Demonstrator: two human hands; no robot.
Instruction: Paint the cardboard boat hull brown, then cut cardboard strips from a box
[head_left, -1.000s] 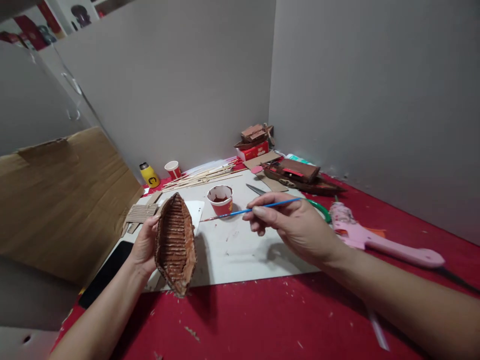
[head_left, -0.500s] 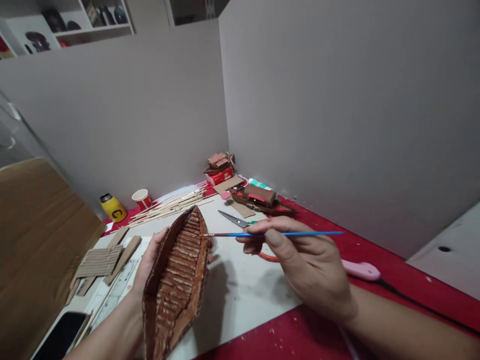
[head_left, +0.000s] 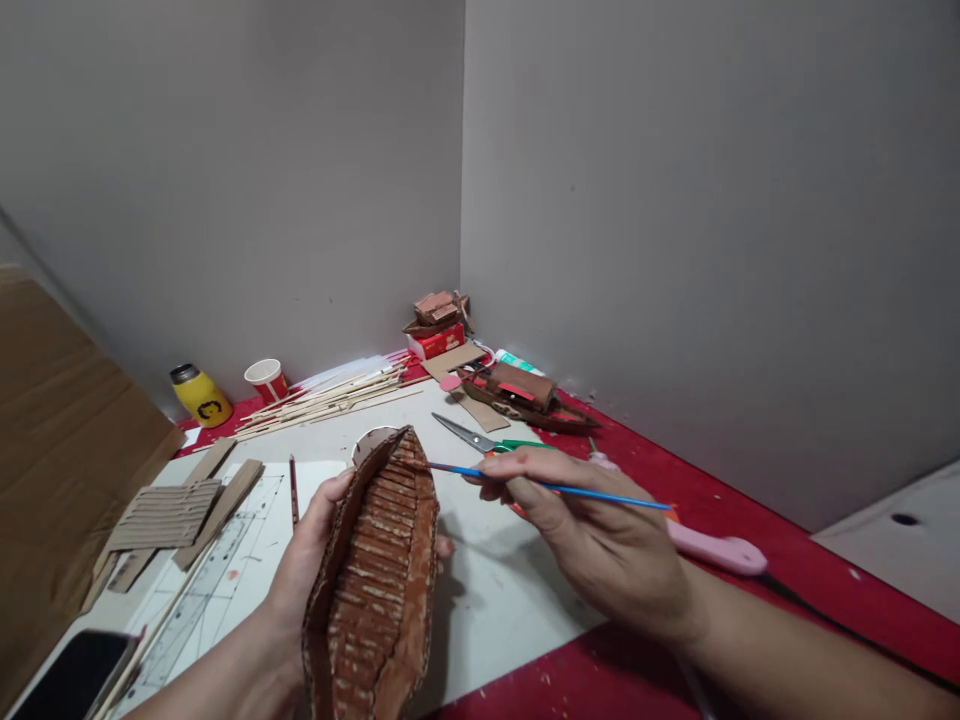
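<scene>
Left hand's gripping the boat, right hand's pinching the brush; its tip was beside the boat, now it's inside.

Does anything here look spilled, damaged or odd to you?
No spill stands out, but the boat in the left hand looks patchy: pale streaks show through the brown on its ribbed floor. A small reddish spot also marks the drawing sheet left of it.
</scene>
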